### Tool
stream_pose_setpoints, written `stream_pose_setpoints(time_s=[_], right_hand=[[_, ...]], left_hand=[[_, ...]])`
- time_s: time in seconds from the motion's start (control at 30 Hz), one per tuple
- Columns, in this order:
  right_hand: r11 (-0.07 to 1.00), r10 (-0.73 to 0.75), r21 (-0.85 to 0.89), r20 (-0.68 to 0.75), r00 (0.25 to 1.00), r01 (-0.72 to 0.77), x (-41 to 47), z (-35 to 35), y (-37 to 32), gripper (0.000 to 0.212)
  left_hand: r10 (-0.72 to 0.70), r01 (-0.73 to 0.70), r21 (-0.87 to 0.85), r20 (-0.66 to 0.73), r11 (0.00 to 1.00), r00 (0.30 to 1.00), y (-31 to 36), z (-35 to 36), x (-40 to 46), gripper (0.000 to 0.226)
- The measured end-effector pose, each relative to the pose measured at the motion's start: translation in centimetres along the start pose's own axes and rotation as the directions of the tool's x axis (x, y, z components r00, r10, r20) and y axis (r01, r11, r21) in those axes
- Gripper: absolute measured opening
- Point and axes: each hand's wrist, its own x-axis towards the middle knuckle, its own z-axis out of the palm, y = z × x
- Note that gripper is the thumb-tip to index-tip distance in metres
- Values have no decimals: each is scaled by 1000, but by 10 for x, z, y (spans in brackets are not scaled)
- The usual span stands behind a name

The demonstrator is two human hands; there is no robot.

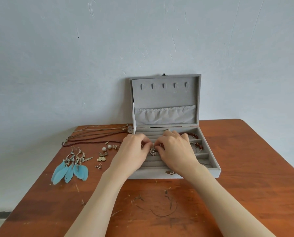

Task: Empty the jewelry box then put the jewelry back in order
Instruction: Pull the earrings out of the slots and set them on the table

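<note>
A grey velvet jewelry box (175, 175) stands open on the wooden table (245, 185), its lid upright against the wall. Both hands are over the ring rolls inside. My left hand (134, 149) and my right hand (174, 147) each pinch a small silver earring (153, 152) between their fingertips, just above the rolls. Red bead bracelets (193, 136) lie in the right compartments. Left of the box lie blue feather earrings (71, 170), pearl studs (107, 147), bronze drop earrings (102, 157), tiny studs (98, 165) and several cord necklaces (95, 135).
The lid (165, 98) has a row of hooks and a fabric pocket. A white ribbon stay (134, 117) holds the lid at the left hinge side. The wall rises directly behind the table. The table's front half shows scratches and marks.
</note>
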Motion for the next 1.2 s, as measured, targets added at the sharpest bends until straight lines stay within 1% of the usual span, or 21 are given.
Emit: stream_pose_setpoints(time_s=[0.13, 0.2, 0.3, 0.4, 0.47, 0.57, 0.67, 0.77, 0.83, 0.9, 0.97, 1.1, 1.17, 1.2], right_hand=[[999, 16, 33, -7, 1000, -15, 0, 1, -2, 23], [1000, 20, 15, -17, 1000, -20, 0, 1, -3, 21], [1000, 30, -9, -28, 999, -30, 1, 1, -5, 19], [999, 16, -37, -19, 1000, -17, 3, 0, -7, 19], [1000, 20, -19, -15, 1000, -21, 3, 0, -8, 19], [1000, 22, -13, -5, 1000, -22, 3, 2, -7, 20], [999, 29, 16, 15, 999, -29, 3, 2, -6, 19], [991, 20, 135, 6, 1000, -21, 3, -2, -7, 12], [948, 28, 316, 2, 1000, -27, 4, -8, -9, 7], [873, 52, 484, 19, 998, -55, 3, -15, -16, 10], [829, 49, 555, 45, 998, -66, 1, -20, -23, 12], [736, 16, 671, 118, 993, -92, -4, -20, -35, 16], [689, -15, 718, 150, 989, -99, -6, -19, -40, 18], [685, -41, 723, 165, 986, -92, -7, -18, -43, 18]], left_hand=[[-75, 71, -140, -28, 988, 997, 3, -3, -2, 9], [-111, 99, -196, -52, 976, 992, 3, -6, -2, 7], [-138, 111, -257, -87, 960, 987, 2, -11, -3, 10], [-124, 106, -259, -55, 960, 991, -2, -17, -4, 23], [-136, 125, -248, -28, 961, 990, -6, -22, -5, 27], [-159, 153, -254, -2, 955, 987, -11, -28, -7, 24], [-168, 157, -291, -12, 944, 986, -14, -32, -9, 20], [-186, 172, -307, -16, 936, 983, -15, -37, -9, 18], [-191, 176, -321, -17, 931, 981, -16, -41, -9, 15], [-189, 172, -355, -15, 919, 982, -17, -46, -10, 15], [-188, 170, -375, -11, 911, 982, -19, -52, -11, 16], [-196, 177, -316, -28, 932, 980, -24, -62, -14, 14], [-207, 195, -313, -5, 930, 978, -27, -68, -17, 13], [-216, 214, -301, 28, 929, 976, -29, -71, -18, 13]])
